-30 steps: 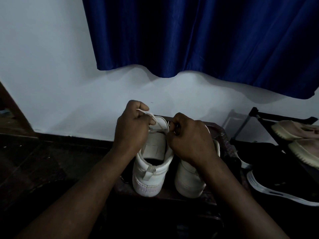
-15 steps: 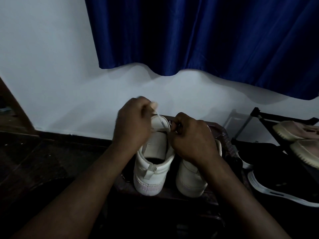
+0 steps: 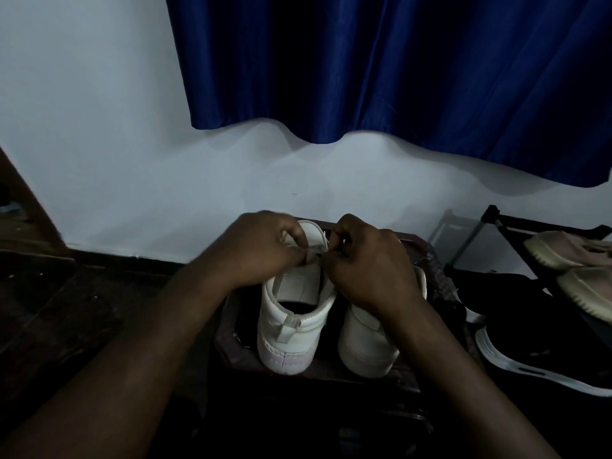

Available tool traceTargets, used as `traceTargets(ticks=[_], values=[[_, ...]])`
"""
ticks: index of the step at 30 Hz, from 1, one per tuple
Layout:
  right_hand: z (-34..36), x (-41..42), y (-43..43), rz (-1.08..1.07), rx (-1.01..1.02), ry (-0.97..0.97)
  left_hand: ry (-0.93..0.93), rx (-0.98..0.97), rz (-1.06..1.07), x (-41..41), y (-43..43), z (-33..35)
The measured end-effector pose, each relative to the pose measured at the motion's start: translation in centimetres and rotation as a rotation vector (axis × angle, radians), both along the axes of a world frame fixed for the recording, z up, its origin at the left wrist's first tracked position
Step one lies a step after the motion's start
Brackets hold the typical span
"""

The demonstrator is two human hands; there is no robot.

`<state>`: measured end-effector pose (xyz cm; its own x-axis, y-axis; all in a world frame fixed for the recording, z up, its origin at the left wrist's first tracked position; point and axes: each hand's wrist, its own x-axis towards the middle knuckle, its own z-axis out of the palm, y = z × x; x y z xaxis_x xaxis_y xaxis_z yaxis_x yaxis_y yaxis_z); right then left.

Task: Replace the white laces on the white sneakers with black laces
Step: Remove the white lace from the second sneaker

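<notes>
Both sneakers sit heels-near on the dark stool point(image 3: 427, 256). Left hand point(image 3: 261, 250) and right hand point(image 3: 367, 263) meet over the left sneaker point(image 3: 291, 313), fingers pinching the white lace point(image 3: 316, 256) at the tongue, likely to free it. Right sneaker point(image 3: 367, 339) waits alongside.

You will find no legible text, label, brand, number or sign in this view. The heel of the left white sneaker point(image 3: 287, 354) at lower centre carries a faint pinkish band, but you cannot resolve it into characters. The black shoe point(image 3: 543, 352) at the right edge of the frame shows a small light mark on its side; it is too small and too dim for you to read.
</notes>
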<state>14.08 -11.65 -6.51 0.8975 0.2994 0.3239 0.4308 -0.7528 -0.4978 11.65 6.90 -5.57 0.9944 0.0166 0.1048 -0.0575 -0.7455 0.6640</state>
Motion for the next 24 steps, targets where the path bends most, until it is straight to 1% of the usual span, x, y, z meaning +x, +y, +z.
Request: traceTargets(ticks=[2, 5, 7, 9, 10, 11, 12, 14, 15, 16, 17, 18, 19, 20, 21, 22, 23, 24], values=[[-0.1, 0.0, 0.0, 0.003, 0.001, -0.002, 0.007, 0.128, -0.007, 0.1, -0.5, -0.2], [-0.1, 0.0, 0.0, 0.008, -0.004, 0.003, -0.076, 0.241, 0.027, 0.2, -0.8, -0.3], [-0.1, 0.1, 0.0, 0.006, -0.005, 0.000, -0.132, 0.201, 0.015, 0.3, -0.9, -0.7], [-0.2, 0.1, 0.0, 0.006, -0.003, -0.002, -0.212, 0.086, 0.070, 0.3, -1.0, -1.0], [-0.2, 0.1, 0.0, 0.009, -0.001, -0.001, -0.257, -0.028, 0.147, 0.2, -1.1, -1.0], [-0.1, 0.1, 0.0, 0.014, 0.000, 0.000, -0.294, -0.217, 0.244, 0.2, -1.1, -0.8], [-0.1, 0.1, 0.0, 0.017, -0.003, 0.004, -0.316, -0.492, 0.331, 0.3, -1.0, -0.4], [-0.1, 0.1, 0.0, 0.015, -0.008, 0.013, -0.283, -1.158, 0.412, 0.2, -0.8, 0.9], [-0.1, 0.1, 0.0, 0.012, -0.008, 0.014, -0.261, -1.402, 0.442, 0.2, -0.5, 1.4], [-0.1, 0.1, 0.0, 0.008, -0.010, 0.014, -0.248, -1.516, 0.491, 0.4, 0.1, 1.7], [-0.1, 0.1, -0.1, 0.004, -0.012, 0.017, -0.242, -1.502, 0.542, 0.6, 0.7, 1.7], [-0.1, 0.1, -0.1, 0.001, -0.012, 0.021, -0.253, -1.396, 0.579, 0.9, 1.3, 1.5], [-0.1, 0.1, -0.2, 0.000, -0.008, 0.025, -0.280, -1.225, 0.587, 1.1, 1.7, 1.3], [-0.1, 0.1, -0.2, 0.000, -0.004, 0.028, -0.318, -0.991, 0.574, 1.1, 2.1, 1.1], [-0.1, 0.1, -0.1, 0.001, 0.001, 0.029, -0.357, -0.717, 0.533, 1.0, 2.5, 1.0], [0.0, 0.1, -0.1, 0.002, 0.003, 0.028, -0.377, -0.443, 0.450, 0.8, 2.7, 0.9], [0.0, 0.1, -0.1, 0.003, 0.004, 0.025, -0.372, -0.220, 0.355, 0.5, 2.6, 0.9], [0.0, 0.0, -0.1, 0.003, 0.001, 0.023, -0.341, -0.061, 0.266, 0.2, 2.4, 0.8]])
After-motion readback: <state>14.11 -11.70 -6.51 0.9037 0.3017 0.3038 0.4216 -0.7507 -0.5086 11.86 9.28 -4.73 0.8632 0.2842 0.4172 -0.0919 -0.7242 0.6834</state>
